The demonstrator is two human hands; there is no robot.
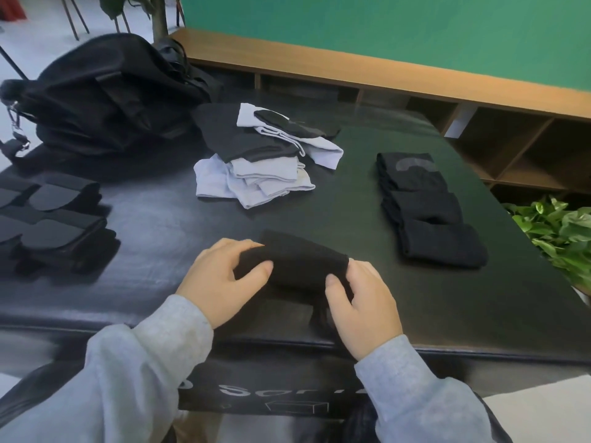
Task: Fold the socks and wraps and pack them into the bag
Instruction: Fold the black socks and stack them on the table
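Observation:
A black sock lies folded near the front edge of the black table. My left hand grips its left end, thumb on top. My right hand pinches its right end with thumb and curled fingers. Behind it lies a loose pile of white and black socks. Folded black socks lie in a row at the right. Folded black wraps are stacked at the left. The black bag sits at the far left of the table.
A wooden shelf unit runs behind the table under a green wall. A leafy plant stands at the table's right edge. A black printed box sits under the front edge by my lap.

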